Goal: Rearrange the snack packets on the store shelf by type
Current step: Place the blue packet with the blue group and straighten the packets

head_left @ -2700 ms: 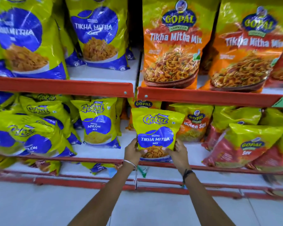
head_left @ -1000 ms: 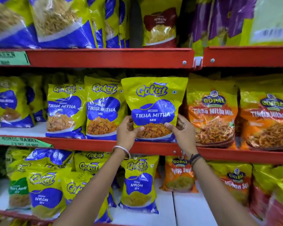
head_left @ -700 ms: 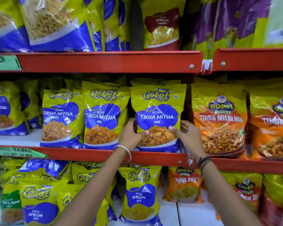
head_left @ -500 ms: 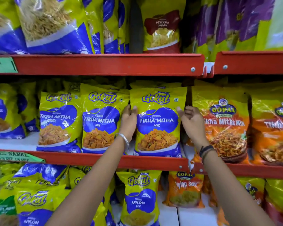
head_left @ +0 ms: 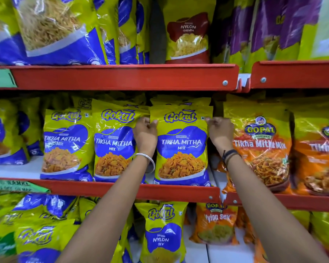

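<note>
A yellow and blue Gokul Tikha Mitha Mix packet [head_left: 181, 145] stands upright on the middle shelf [head_left: 122, 188], at the right end of a row of matching packets [head_left: 113, 143]. My left hand [head_left: 145, 134] pinches its upper left edge. My right hand [head_left: 219, 132] pinches its upper right edge. More matching packets stand behind it. An orange Gopal Tikha Mitha Mix packet [head_left: 259, 149] stands just to its right.
The red upper shelf rail [head_left: 122, 76] hangs close above the packet tops, with large blue packets and a Nylon Chevda packet [head_left: 188, 37] on it. Below, Gokul Nylon Sev [head_left: 161, 232] and Gopal Nylon Sev [head_left: 215, 224] packets stand on the lower shelf.
I lifted the packet from the lower shelf and set it on the middle shelf beside the matching ones. Both hands then slid from its bottom up to its top edges.
</note>
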Demonstrator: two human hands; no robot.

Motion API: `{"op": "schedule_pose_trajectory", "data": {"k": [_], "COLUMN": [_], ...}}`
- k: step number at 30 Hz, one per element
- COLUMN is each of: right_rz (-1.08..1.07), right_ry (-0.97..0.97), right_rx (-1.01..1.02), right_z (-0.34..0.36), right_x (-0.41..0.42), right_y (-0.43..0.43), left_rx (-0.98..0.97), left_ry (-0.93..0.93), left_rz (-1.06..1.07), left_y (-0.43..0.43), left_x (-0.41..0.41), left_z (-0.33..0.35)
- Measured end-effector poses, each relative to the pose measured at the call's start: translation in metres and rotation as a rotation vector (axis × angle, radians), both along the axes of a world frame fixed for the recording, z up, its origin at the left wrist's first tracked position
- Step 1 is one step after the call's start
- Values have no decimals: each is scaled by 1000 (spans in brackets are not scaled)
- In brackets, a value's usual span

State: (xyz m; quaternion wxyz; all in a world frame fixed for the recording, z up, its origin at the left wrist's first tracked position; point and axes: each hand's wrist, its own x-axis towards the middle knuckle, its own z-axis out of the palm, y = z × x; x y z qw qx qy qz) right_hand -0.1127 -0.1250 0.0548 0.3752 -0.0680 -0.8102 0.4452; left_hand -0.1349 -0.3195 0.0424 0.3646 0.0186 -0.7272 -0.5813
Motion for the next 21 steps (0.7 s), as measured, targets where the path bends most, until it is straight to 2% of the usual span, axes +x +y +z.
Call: {"op": "schedule_pose_trajectory", "data": {"k": [3, 5, 7, 9, 12, 17, 21], "right_rz": [-22, 5, 80, 132, 110, 82, 211], "right_ry": [135, 248, 280, 271, 161, 67, 86], "right_rx": [33, 159, 346, 519, 591, 652, 595], "right_z": [-13, -33, -60, -86, -106, -101, -95], "right_x": [10, 24, 34, 31, 20, 19, 40], "right_y": [-2, -16, -33, -39, -32, -31, -10], "left_rx": [-139, -410, -744, -935, -1038, -1121, -1053], "left_ry": [166, 321, 419, 367, 262, 202, 142], "left_rz": [-9, -11, -2, 8, 54, 112, 180], "left_y": [2, 11, 22, 28, 23, 22, 34], "left_x": [20, 36, 42, 41, 34, 32, 49], "left_z": [-14, -33, -56, -74, -88, -88, -90]}}
